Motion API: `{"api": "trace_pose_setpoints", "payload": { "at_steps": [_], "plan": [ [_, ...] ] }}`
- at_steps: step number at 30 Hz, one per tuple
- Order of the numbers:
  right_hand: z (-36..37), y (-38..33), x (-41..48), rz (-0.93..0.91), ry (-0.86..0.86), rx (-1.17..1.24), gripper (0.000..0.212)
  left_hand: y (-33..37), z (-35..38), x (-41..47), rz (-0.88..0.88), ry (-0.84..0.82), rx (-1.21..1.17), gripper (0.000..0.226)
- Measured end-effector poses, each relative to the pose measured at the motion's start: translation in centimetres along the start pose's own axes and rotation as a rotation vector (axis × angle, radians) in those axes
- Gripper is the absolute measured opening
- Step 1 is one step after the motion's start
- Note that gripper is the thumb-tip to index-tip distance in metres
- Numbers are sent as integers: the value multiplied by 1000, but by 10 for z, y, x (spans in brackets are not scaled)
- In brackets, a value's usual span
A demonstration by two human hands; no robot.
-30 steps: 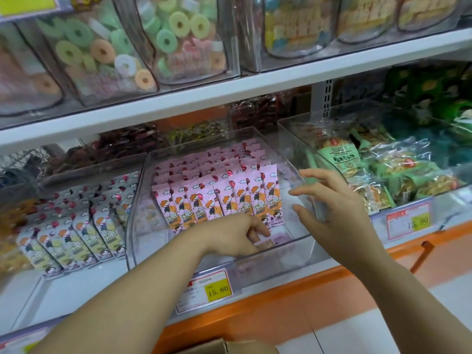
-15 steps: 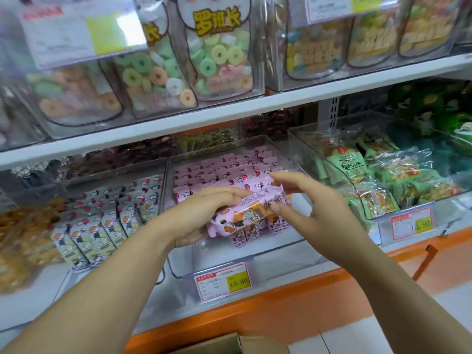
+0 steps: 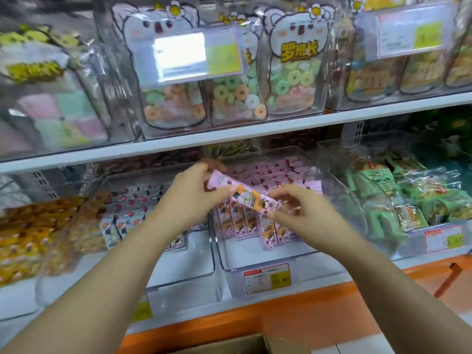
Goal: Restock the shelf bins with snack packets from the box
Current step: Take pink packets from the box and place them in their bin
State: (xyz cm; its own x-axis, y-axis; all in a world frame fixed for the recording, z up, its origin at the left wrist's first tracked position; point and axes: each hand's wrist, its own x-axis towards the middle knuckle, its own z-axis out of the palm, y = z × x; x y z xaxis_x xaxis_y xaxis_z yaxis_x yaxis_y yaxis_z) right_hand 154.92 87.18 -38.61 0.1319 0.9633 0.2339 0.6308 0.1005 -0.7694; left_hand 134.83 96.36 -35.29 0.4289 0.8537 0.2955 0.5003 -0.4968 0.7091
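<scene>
Both hands up at frame ctr, in front of the lower shelf. The left hand (image 3: 190,198) grips the upper-left end of a long pink snack packet w/ cartoon print (image 3: 245,195), fingers curled over the top and thumb pressed along its near side. The right hand (image 3: 301,208) pinches the lower-right end between thumb and fingertips, a narrow hold. The packet sits tilted, high at left and low at right, held in the air just in front of the clear plastic bin (image 3: 319,261) at ctr, not yet inside it.

In that bin, rows of matching pink packets (image 3: 245,222) stand upright, packed toward the back, w/ bare floor at the front. A white-and-yellow price tag (image 3: 267,278) is fixed to the bin's front wall. Left of ctr, another clear bin holds pale grey-white cartoon packets (image 3: 132,200). At right, green wrapped snacks (image 3: 380,180) are piled in a third bin. Across the top of the frame, clear bags of pastel ring candies (image 3: 237,98) stand on the white shelf board (image 3: 255,129). At btm ctr, the flap of a brown cardboard box (image 3: 229,346) peeks in, blw the orange shelf base (image 3: 281,318)
</scene>
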Motion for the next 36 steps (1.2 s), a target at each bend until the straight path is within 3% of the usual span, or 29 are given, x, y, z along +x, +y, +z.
{"api": "trace_pose_setpoints", "payload": {
  "at_steps": [6,11,16,19,27,31,36],
  "plan": [
    [5,18,-2,44,10,-3,20,14,18,19,31,-221,667,38],
    [5,30,2,65,36,20,20,17,50,39,3,-363,806,39],
    [10,39,6,54,34,21,24,8,75,51,-23,-418,797,41],
    [11,41,7,30,19,6,26,4,78,50,-26,-367,761,42],
    [7,36,3,39,13,-24,26,3,67,44,25,-307,765,81],
    [4,19,-10,22,36,-55,23,16,50,23,142,-195,833,61],
    [16,-12,-42,-103,68,-51,17,12,26,-45,294,3,555,33]
  ]
}}
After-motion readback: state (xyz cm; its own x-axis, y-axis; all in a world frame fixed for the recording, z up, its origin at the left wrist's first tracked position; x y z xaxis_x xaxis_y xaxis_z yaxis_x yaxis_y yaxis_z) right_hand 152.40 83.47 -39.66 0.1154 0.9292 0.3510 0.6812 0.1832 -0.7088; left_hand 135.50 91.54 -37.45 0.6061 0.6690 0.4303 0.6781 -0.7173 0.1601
